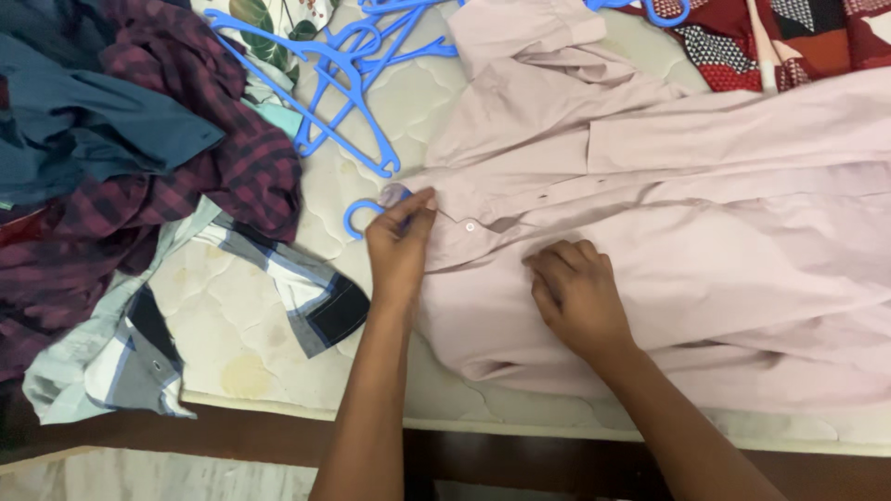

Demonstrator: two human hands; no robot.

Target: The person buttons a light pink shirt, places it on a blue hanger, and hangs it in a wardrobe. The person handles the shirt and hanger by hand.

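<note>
Pinching the collar edge of a pale pink shirt with the left hand, fingertips closed on the fabric just beside a blue hanger hook poking out at the neck. Pressing down on the shirt front with the right hand, fingers curled, gripping nothing. Lying spread across a quilted white mattress, near loose blue hangers. Heaped at left: a maroon checked shirt, a dark blue garment and a striped shirt.

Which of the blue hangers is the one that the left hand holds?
The blue hanger whose hook sticks out of the pink shirt collar, at the left hand; the other hangers lie loose above.
</note>
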